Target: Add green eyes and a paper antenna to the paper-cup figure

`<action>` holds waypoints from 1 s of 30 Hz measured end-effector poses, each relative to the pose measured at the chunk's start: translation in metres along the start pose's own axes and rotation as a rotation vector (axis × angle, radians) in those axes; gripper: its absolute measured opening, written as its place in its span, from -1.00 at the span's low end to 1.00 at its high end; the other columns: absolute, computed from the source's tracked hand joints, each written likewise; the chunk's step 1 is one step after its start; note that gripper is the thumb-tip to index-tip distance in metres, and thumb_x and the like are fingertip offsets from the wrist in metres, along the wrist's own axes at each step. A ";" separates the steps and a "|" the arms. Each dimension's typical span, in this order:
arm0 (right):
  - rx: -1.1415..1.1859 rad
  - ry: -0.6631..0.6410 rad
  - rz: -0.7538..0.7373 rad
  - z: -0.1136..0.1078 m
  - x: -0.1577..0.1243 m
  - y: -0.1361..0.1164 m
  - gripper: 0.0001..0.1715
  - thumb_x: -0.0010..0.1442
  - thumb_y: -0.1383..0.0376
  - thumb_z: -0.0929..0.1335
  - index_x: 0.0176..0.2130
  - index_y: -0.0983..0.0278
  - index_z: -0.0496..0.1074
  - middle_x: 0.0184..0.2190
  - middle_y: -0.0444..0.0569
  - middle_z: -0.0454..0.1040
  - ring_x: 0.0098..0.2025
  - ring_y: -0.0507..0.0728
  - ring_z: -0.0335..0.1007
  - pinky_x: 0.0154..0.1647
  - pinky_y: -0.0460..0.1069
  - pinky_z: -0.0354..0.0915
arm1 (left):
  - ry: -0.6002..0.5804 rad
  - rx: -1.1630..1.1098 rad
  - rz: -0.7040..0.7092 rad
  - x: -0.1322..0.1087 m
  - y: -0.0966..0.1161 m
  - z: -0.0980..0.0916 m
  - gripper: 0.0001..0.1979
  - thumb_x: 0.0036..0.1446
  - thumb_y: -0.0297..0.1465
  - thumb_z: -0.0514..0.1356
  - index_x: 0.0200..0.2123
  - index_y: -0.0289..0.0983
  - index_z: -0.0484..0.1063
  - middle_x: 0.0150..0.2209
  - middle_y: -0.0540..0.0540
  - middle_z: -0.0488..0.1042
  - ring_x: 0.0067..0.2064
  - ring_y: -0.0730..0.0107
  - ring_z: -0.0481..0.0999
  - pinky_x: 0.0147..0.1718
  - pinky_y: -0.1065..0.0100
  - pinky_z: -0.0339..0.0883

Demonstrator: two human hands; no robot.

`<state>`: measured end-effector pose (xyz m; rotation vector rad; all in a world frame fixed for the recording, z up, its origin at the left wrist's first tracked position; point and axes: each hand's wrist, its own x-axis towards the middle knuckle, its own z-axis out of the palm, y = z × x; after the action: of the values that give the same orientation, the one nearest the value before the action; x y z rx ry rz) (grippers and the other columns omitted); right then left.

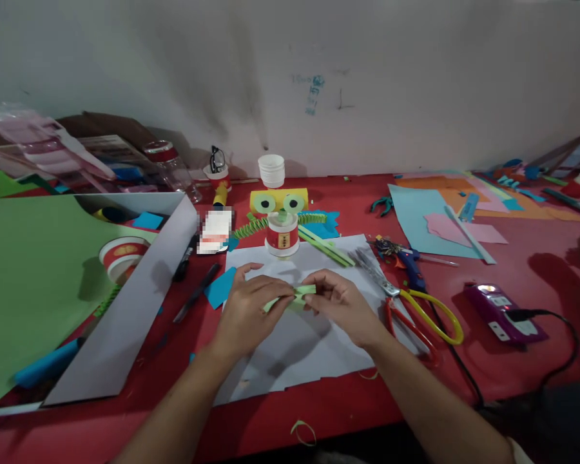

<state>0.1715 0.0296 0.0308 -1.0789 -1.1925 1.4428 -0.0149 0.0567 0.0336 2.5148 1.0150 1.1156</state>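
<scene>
Between my two hands I hold a light green paper strip over a white sheet. My left hand pinches the strip's left part, fingers closed. At the other end my right hand grips it between thumb and fingers. Just beyond stands a red and white paper cup with folded green paper springs out to its sides. Behind the cup lies a yellow paper roll with round green and black eyes. Loose green strips rest right of the cup.
Scissors with yellow and red handles and a blue glue gun lie to the right. Further right sits a purple power strip with a black cable. A white-walled box occupies the left. Coloured paper lies at the back right.
</scene>
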 end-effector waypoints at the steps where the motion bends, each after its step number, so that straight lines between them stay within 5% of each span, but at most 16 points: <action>1: -0.059 -0.007 -0.057 -0.001 0.000 0.001 -0.78 0.02 0.29 0.44 -0.26 0.22 0.46 -0.45 -0.16 0.46 -0.40 0.03 0.40 -0.38 -0.08 0.28 | 0.010 -0.020 -0.020 0.000 -0.001 0.000 -0.92 0.13 -0.44 0.21 -0.36 -0.15 0.49 -0.37 0.07 0.62 -0.33 0.41 0.57 0.07 0.10 0.13; 6: -0.310 0.099 -0.231 0.000 -0.001 0.001 -0.93 0.08 0.28 0.43 -0.36 0.23 0.52 -0.37 -0.05 0.53 -0.29 0.10 0.44 -0.26 -0.02 0.32 | -0.028 -0.113 -0.113 0.000 -0.003 -0.002 -0.94 0.11 -0.41 0.23 -0.39 -0.14 0.49 -0.38 0.09 0.61 -0.33 0.40 0.57 0.08 0.12 0.13; 16: -0.146 0.171 -0.164 0.005 -0.006 0.003 -0.92 0.00 0.30 0.48 -0.40 0.22 0.52 -0.37 -0.06 0.58 -0.32 0.11 0.49 -0.26 -0.01 0.41 | 0.014 -0.122 -0.172 0.002 0.004 -0.002 -0.92 0.13 -0.41 0.20 -0.40 -0.16 0.47 -0.40 0.07 0.60 -0.35 0.40 0.56 0.05 0.11 0.16; 24: -0.237 0.222 -0.200 0.007 -0.007 0.005 -0.95 0.08 0.29 0.45 -0.38 0.22 0.50 -0.47 -0.12 0.54 -0.42 0.05 0.45 -0.35 -0.06 0.38 | 0.037 -0.128 -0.165 0.000 0.001 0.004 -0.87 0.13 -0.39 0.22 -0.23 -0.11 0.52 -0.31 0.02 0.63 -0.30 0.36 0.58 0.02 0.10 0.21; 30: -0.286 0.238 -0.204 0.009 -0.007 0.004 -0.97 0.11 0.30 0.42 -0.36 0.22 0.50 -0.50 -0.14 0.52 -0.45 0.04 0.45 -0.38 -0.07 0.38 | 0.022 -0.144 -0.193 -0.001 0.002 0.004 -0.89 0.13 -0.44 0.21 -0.33 -0.12 0.54 -0.38 0.05 0.62 -0.33 0.37 0.57 0.00 0.10 0.21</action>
<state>0.1632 0.0213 0.0285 -1.2439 -1.3179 0.9779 -0.0115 0.0549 0.0306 2.2445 1.1139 1.1187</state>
